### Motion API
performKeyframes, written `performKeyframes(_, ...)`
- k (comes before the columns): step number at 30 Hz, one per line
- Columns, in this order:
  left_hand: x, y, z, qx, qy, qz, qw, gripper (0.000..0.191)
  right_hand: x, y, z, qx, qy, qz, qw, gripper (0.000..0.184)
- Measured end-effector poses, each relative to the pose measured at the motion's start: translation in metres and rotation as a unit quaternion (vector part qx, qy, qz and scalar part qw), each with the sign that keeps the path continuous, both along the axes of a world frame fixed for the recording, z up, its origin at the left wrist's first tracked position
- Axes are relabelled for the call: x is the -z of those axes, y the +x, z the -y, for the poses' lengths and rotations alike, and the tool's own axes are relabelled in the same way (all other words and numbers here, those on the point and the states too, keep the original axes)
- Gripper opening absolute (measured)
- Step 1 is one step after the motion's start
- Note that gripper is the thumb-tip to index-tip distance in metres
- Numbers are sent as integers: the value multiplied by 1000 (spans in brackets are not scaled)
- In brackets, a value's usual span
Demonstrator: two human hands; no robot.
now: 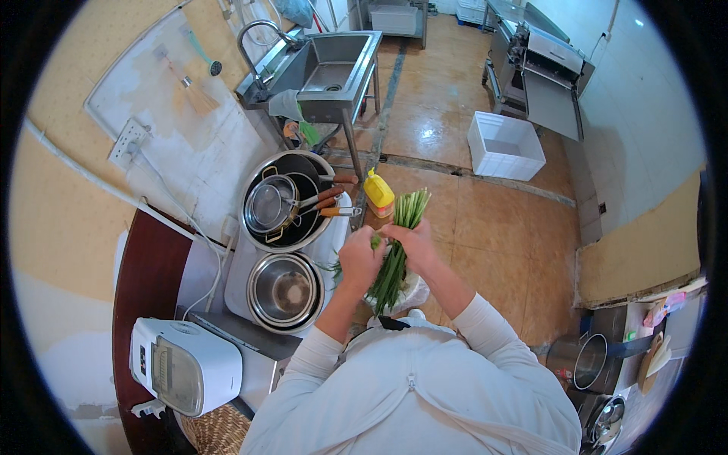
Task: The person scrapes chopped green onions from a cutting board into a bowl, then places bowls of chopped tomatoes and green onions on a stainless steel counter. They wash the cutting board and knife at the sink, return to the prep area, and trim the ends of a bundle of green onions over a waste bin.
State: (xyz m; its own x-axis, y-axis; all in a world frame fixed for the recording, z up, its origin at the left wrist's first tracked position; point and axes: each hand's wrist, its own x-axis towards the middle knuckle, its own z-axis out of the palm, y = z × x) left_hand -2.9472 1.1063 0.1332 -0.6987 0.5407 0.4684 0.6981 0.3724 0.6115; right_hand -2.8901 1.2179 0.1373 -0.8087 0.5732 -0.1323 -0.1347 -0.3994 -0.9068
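My right hand [417, 242] is closed around a bunch of long green leafy stalks [408, 209], like garlic chives. Their pale cut ends point up and away from me, and the dark leaves hang down toward my lap. Close beside it on the left, my left hand [362, 257] is closed on some green leaves that show at its fingers and below it. The fingertips of both hands nearly meet. Under the leaves lies a whitish plastic bag [414, 293], partly hidden. Beyond my hands a yellow plastic jug [378, 190] stands near the white table's edge.
At left, a steel basin [248, 196] holds pans and strainers, with nested steel bowls [284, 290] nearer me. A steel sink [347, 96] stands ahead. A white crate [506, 162] rests on the floor, a white countertop appliance [187, 364] sits lower left, and a steel pot [590, 361] lower right.
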Motion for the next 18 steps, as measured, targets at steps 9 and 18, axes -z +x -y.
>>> performKeyframes(9,-7,-14,24,134,93,345,924,18,-32,12,-26,-79,97,43,991,15)
performKeyframes(18,-29,-7,15,212,50,538,815,22,-34,11,-15,-94,130,42,986,18)
